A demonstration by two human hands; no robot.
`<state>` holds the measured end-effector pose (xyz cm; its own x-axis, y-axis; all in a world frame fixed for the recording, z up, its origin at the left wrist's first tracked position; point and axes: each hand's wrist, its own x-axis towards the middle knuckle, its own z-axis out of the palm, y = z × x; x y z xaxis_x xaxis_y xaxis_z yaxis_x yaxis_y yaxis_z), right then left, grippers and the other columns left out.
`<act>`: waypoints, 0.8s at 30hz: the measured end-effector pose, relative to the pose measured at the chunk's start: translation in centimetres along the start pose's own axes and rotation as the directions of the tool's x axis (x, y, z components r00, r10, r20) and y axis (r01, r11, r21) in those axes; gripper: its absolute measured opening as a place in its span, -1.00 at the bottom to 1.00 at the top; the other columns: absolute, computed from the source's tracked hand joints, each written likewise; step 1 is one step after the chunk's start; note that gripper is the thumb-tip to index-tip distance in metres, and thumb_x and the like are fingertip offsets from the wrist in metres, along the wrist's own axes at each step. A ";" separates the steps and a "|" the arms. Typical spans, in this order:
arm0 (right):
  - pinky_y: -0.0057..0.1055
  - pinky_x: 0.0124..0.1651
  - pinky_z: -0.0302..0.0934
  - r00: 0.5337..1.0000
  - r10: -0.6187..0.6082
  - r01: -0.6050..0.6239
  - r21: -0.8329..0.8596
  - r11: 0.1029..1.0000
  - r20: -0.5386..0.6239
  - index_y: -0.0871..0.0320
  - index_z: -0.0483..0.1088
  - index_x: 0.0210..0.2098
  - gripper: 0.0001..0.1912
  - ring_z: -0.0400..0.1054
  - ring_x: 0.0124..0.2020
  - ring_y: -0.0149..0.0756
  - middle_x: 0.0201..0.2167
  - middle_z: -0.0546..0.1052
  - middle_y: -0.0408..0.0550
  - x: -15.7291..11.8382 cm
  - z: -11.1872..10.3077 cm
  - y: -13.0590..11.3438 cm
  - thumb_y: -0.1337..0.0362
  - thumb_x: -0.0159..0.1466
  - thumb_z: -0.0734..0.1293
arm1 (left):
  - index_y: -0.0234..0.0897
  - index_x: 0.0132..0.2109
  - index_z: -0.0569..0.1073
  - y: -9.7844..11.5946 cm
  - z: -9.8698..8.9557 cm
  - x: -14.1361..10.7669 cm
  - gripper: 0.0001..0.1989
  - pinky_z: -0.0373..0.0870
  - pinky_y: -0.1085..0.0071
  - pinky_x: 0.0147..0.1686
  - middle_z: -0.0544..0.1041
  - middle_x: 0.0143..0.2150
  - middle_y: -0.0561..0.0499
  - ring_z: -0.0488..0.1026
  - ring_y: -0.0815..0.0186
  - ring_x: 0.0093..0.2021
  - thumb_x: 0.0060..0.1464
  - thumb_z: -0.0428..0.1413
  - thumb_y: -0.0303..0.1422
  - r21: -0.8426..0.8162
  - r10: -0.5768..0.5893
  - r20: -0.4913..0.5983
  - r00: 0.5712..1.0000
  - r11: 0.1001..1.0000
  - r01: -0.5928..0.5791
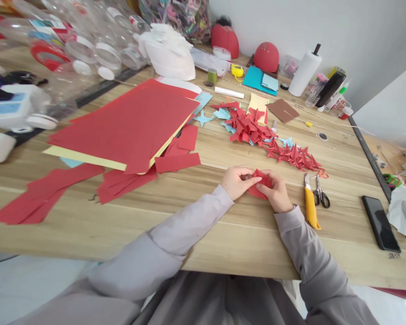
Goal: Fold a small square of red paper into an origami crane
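Observation:
Just above the table, a small folded piece of red paper (256, 192) is pinched between both hands. My left hand (237, 181) grips its left side, thumb lying across the front. On the right side my right hand (276, 191) holds it with thumb and fingers closed; some fingertips are hidden behind the paper. Beyond the hands lie a heap of folded red paper pieces (246, 126) and a row of red folded stars (292, 155), with a few light blue ones (203, 118) among and beside them.
Large red sheets (131, 122) and cut red strips (54, 189) lie on the left. To the right are a yellow-handled knife (310, 205), scissors (320, 195) and a black phone (380, 222). Plastic bottles (84, 49) crowd the far left; a white roll (304, 72) stands at the back.

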<state>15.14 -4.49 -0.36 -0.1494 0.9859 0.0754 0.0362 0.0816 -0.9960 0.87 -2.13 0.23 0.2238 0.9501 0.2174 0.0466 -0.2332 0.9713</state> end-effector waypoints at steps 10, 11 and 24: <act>-0.27 -0.08 0.24 0.998 -0.011 0.015 -0.064 0.998 0.058 0.12 0.37 -0.26 -0.73 0.39 -0.24 -0.27 -0.31 0.50 -0.11 0.1 0.0 -0.5 0.36 0.01 0.34 | -0.33 -0.70 0.34 0.0 -0.3 -0.2 -0.61 0.20 0.51 -0.65 0.29 -0.78 0.11 0.22 0.49 -0.73 -0.15 0.20 -0.16 -0.012 -0.163 0.021 0.986 0.987 0.163; -0.27 -0.09 0.24 0.998 -0.015 0.020 -0.073 0.997 0.067 0.13 0.37 -0.26 -0.74 0.39 -0.24 -0.27 -0.32 0.50 -0.11 0.1 0.0 -0.6 0.37 0.00 0.33 | -0.33 -0.71 0.33 0.0 -0.4 -0.2 -0.59 0.20 0.51 -0.64 0.29 -0.78 0.11 0.22 0.49 -0.72 -0.14 0.19 -0.15 0.010 -0.156 0.016 0.988 0.988 0.156; -0.33 -0.14 0.24 0.999 0.036 -0.035 -0.048 0.998 0.024 0.12 0.40 -0.29 -0.73 0.37 -0.28 -0.29 -0.33 0.50 -0.14 0.2 -0.2 -0.2 0.38 -0.04 0.33 | -0.37 -0.49 0.48 0.5 -1.1 0.3 -0.63 0.23 0.49 -0.69 0.38 -0.63 0.05 0.27 0.47 -0.69 -0.06 0.10 -0.09 -0.281 -0.116 0.001 0.993 0.953 0.111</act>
<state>15.28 -4.32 -0.12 -0.1719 0.9844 0.0383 0.0887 0.0542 -0.9946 -0.10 -1.71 0.85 0.2176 0.9705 0.1036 -0.2043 -0.0585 0.9772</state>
